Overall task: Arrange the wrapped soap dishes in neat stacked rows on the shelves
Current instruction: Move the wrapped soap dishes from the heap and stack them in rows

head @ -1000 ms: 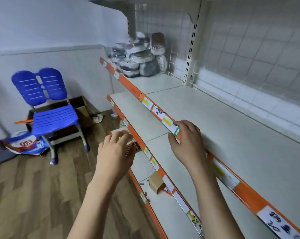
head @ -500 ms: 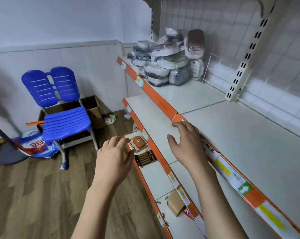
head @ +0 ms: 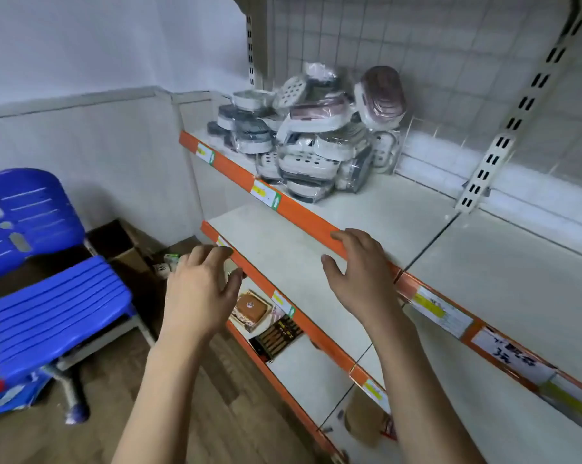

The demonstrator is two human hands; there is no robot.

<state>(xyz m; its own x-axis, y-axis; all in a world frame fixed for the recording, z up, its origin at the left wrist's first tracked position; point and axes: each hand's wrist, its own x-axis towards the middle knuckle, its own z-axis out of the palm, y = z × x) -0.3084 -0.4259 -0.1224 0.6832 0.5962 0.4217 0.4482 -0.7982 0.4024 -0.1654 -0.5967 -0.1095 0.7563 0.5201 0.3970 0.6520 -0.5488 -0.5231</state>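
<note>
A loose pile of plastic-wrapped soap dishes (head: 311, 139), white, grey and pink, sits at the far left end of the upper shelf (head: 417, 236) against the wire grid back. My right hand (head: 360, 272) hovers at the orange front edge of that shelf, fingers relaxed, holding nothing. My left hand (head: 201, 289) is raised in front of the lower shelf's (head: 283, 249) orange edge, fingers loosely spread and empty. Both hands are well short of the pile.
A blue plastic chair (head: 45, 262) stands on the wooden floor at left, with cardboard boxes (head: 115, 242) behind it. On a bottom shelf lie a small brown boxed item (head: 251, 309) and a dark box (head: 278, 336). Price labels line the orange shelf edges.
The view has swung left and closer to the soap dish pile. My right hand let go of the shelf edge and moved left along it; my left hand rose with it.
</note>
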